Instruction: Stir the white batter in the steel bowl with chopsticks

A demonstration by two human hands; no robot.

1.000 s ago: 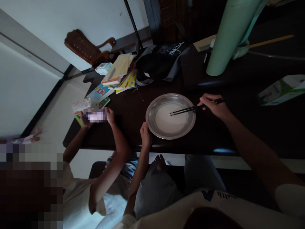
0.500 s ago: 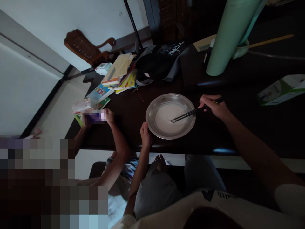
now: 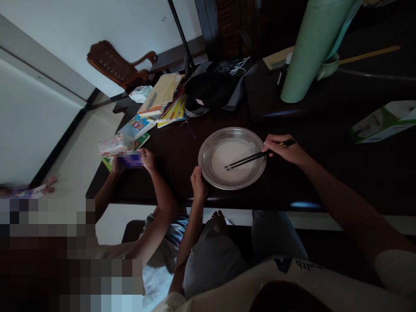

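A round metal basin [image 3: 204,168] stands on the dark table with a milky white liquid [image 3: 227,158] inside. My left hand [image 3: 198,183] grips the basin's near left rim, its thumb up along the edge and its other fingers mostly hidden. Black chopsticks [image 3: 248,160] are pinched in my right hand [image 3: 282,148], just beyond the basin's right rim. They slant down to the left, and their pale tips dip into the liquid left of its middle.
Left of me, a person holds a phone [image 3: 132,159] over the table [image 3: 175,173]. Books [image 3: 162,97] and a black bag [image 3: 211,93] lie at the back. A green cylinder [image 3: 312,52] and a carton [image 3: 383,123] stand on the right.
My right hand has moved slightly left and down with the chopsticks, and their tips have shifted left through the liquid. My left hand and the basin stay in place.
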